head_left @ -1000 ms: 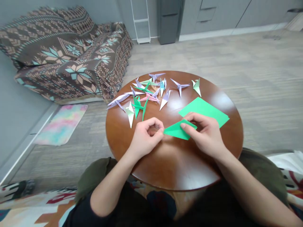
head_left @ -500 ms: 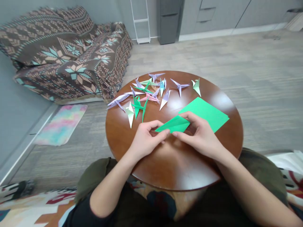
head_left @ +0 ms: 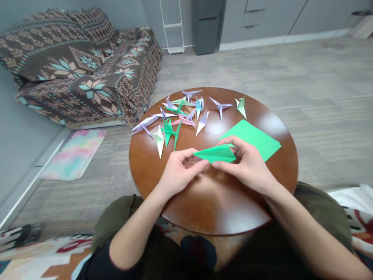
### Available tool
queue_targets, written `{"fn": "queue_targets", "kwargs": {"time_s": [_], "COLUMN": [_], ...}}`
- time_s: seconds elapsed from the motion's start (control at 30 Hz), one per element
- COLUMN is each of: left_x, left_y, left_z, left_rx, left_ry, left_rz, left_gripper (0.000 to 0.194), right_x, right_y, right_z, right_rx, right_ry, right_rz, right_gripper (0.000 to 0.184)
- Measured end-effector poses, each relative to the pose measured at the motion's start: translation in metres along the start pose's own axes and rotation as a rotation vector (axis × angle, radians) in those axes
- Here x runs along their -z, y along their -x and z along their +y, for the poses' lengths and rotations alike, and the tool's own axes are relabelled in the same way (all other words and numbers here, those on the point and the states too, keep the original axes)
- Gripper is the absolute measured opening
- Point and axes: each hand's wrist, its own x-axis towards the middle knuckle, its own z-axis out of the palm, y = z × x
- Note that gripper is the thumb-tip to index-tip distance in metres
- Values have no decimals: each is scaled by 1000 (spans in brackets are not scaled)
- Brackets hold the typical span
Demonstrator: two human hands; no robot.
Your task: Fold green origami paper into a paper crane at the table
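A folded green origami paper [head_left: 216,154], narrow and pointed at its left end, is held between both hands just above the round table. My left hand [head_left: 183,168] pinches its lower left edge, thumb in front and fingers behind. At the right end, my right hand [head_left: 244,161] grips the same paper with the thumb on the lower edge and the index finger over the top. Behind the right hand lie flat green paper sheets [head_left: 253,137], partly covered by that hand. The far fingers of both hands are hidden in part by the folded paper.
Several folded paper cranes in purple, green, white and pink, among them a pink crane [head_left: 184,121], spread over the back left of the brown table [head_left: 204,212]. A purple crane [head_left: 220,106] and a pale green crane [head_left: 241,107] lie farther right. A covered sofa [head_left: 96,74] stands beyond.
The green paper has tilted between the hands, so its upper flap now looks flatter and narrower. Both hands keep nearly the same place, with the right index finger shifted slightly left.
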Motion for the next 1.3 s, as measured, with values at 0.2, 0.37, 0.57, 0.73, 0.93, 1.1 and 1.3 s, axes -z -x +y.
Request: {"fn": "queue_targets", "kwargs": {"time_s": [0.2, 0.37, 0.57, 0.73, 0.93, 1.1, 1.3], "left_x": [-2, -1, 8, 12, 2, 2, 12], "left_y": [1, 2, -4, -6, -2, -3, -9], "left_z": [3, 1, -10, -8, 2, -4, -9], "left_rx": [-18, -12, -111, -101, -14, -50, -151], "left_ry": [88, 87, 105, 185, 66, 50, 37], "left_rz": [4, 23, 142, 156, 9, 137, 277], "left_gripper": [29, 34, 26, 28, 31, 33, 28], "right_x": [-4, -7, -8, -8, -10, -10, -6], "right_y": [1, 2, 3, 3, 2, 2, 1], "right_z": [1, -1, -1, 1, 0, -2, 6], "right_rx": [8, -18, -48, -40, -22, -132, -186], "right_ry": [2, 63, 78, 92, 17, -127, -107], "right_rz": [-30, -87, -134, -93, -20, -40, -125], "right_gripper": [31, 24, 20, 23, 30, 41, 37]}}
